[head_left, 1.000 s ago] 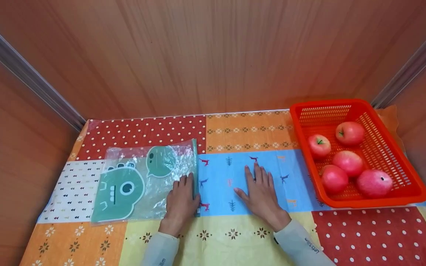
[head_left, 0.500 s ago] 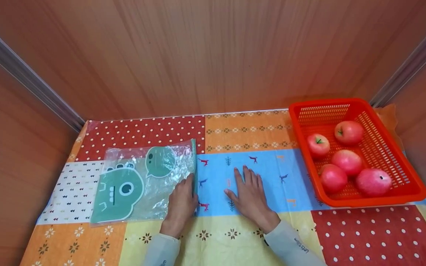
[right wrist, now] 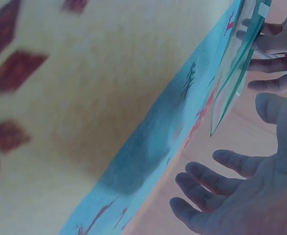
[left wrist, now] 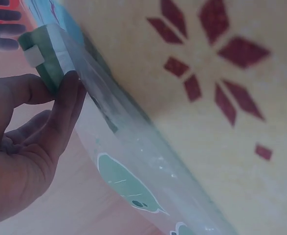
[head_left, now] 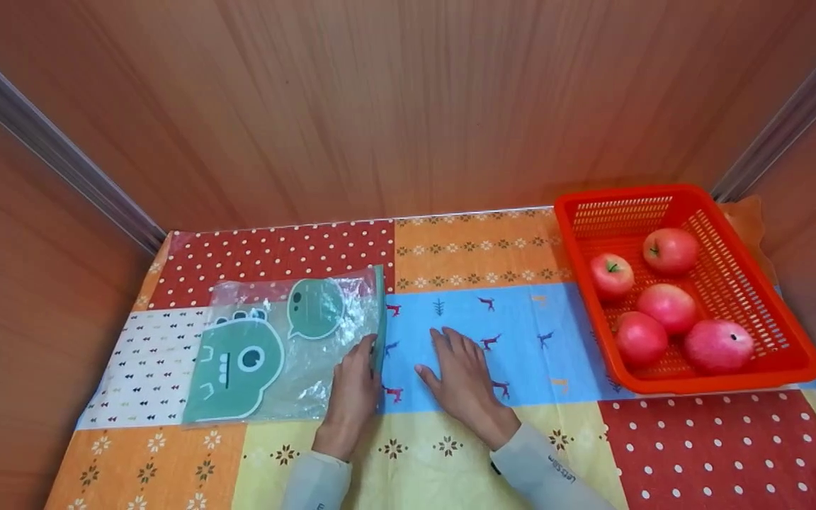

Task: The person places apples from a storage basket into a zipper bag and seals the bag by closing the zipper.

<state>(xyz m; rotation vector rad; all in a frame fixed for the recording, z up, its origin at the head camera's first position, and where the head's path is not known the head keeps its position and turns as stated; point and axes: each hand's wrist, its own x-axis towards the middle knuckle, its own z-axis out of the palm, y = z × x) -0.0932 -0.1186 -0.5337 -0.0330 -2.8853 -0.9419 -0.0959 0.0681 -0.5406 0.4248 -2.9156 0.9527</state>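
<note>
A clear plastic zip bag [head_left: 302,368] with a green monster print lies flat on the cloth, left of centre. Its green zip edge [left wrist: 50,63] faces right and carries a white slider [left wrist: 34,56]. My left hand [head_left: 353,397] pinches that edge between thumb and fingers, plainest in the left wrist view. In the right wrist view the two sides of the edge stand apart at one end. My right hand [head_left: 463,382], fingers straight and spread, hovers over the blue patch just right of the bag and holds nothing.
A red-orange plastic basket [head_left: 727,386] stands at the right. Inside are several red apples [head_left: 666,309] and a darker pink fruit [head_left: 718,346] with a dark spot. Wooden panels [head_left: 408,106] rise behind and on both sides of the patchwork tablecloth [head_left: 479,244].
My right hand has moved left toward the bag. The left hand has taken the bag's zip edge between thumb and fingers, and the bag has shifted slightly right. The basket stays put.
</note>
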